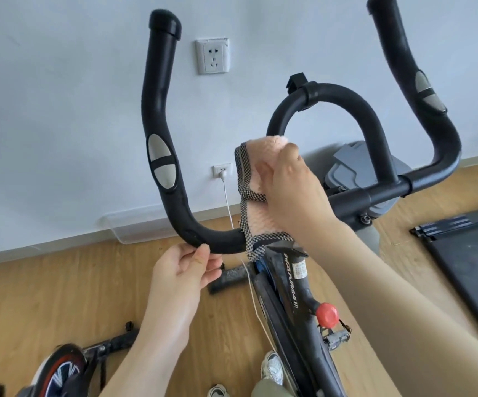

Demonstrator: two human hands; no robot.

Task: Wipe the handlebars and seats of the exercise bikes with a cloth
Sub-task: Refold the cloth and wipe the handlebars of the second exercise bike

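Head view: the black handlebars [163, 156] fill the centre of the frame. At centre, the right hand [295, 193] is closed around a pink cloth [260, 179], pressing it against the inner loop bar. Lower centre-left, the left hand [186, 270] pinches the curved bar's underside with thumb and fingers.

The cloth [256, 179] and the right hand [295, 193] cover the middle of the handlebar [160, 116], so the joint with the stem cannot be seen. The top of the right grip [387, 27] is cut off by the upper edge. The seat is out of view. A second bike [65, 373] at the near left shows only a wheel part. The treadmill [473, 270] is cut by the right edge. The label [299, 271] on the frame is too small to read.
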